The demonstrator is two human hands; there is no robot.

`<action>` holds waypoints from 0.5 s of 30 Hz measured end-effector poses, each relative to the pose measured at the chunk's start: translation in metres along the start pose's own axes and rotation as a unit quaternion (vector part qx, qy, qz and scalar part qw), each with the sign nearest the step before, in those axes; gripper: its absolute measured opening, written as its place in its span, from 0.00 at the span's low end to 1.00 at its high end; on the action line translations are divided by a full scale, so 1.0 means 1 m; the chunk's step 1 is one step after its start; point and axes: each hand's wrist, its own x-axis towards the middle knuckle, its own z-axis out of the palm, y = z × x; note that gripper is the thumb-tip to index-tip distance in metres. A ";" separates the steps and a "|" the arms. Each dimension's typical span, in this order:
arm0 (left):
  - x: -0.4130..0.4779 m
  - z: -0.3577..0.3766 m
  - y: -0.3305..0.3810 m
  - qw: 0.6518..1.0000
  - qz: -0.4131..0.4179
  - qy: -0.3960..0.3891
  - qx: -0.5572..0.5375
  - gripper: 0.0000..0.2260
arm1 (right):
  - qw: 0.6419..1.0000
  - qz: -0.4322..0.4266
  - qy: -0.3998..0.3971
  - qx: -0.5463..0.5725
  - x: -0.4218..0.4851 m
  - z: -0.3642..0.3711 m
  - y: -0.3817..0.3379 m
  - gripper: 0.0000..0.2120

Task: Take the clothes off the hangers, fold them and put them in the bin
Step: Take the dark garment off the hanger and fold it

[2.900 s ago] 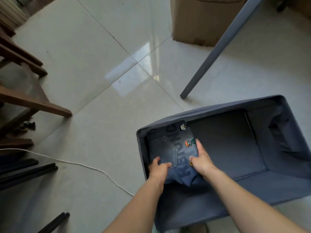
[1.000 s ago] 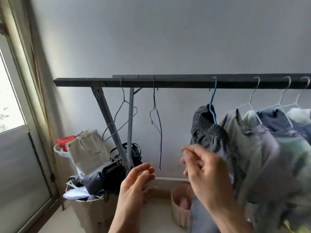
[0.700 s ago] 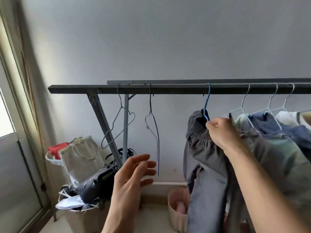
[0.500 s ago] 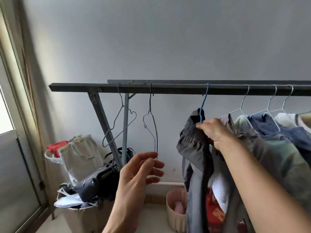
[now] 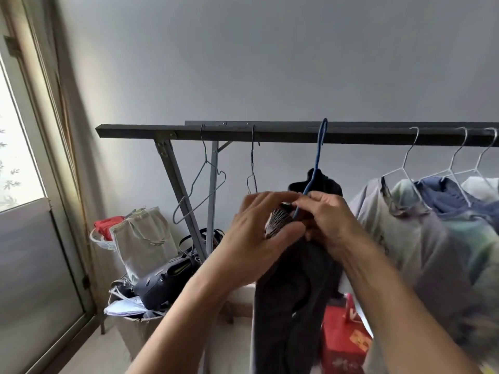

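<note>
A dark grey pair of trousers [image 5: 294, 292] hangs from a blue wire hanger [image 5: 318, 157] on the black rail [image 5: 270, 134]. My left hand [image 5: 256, 238] grips the gathered elastic waistband just left of the hanger. My right hand [image 5: 326, 217] pinches the waistband and the hanger's lower wire beside it. Both hands meet at the top of the garment. To the right, several more clothes [image 5: 432, 238] hang on white wire hangers [image 5: 405, 168]. The bin is not in view.
Two bare wire hangers [image 5: 199, 184] hang left of the trousers. Below the rail's slanted leg [image 5: 178, 195] stand a box of bags [image 5: 151, 265] and a red carton [image 5: 340, 341]. A window [image 5: 16, 157] fills the left edge.
I turned from the bin to the rail. My right hand took hold of the trousers' waistband at the blue hanger, and my left hand rose from open in the air to grip it too.
</note>
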 end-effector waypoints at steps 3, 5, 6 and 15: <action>0.003 -0.001 0.000 0.970 0.021 -0.033 0.239 0.19 | 1.000 0.003 0.007 0.014 -0.005 0.005 0.013 0.15; 0.001 -0.004 0.002 0.938 0.020 -0.011 0.347 0.19 | 1.000 0.007 0.027 0.000 -0.006 0.007 0.018 0.15; -0.002 -0.008 0.003 0.931 0.018 -0.007 0.365 0.19 | 0.999 0.010 0.039 -0.011 -0.006 0.008 0.019 0.15; -0.044 -0.032 0.023 0.952 -0.012 -0.112 0.283 0.17 | 0.993 0.029 0.114 -0.010 0.007 0.006 0.021 0.15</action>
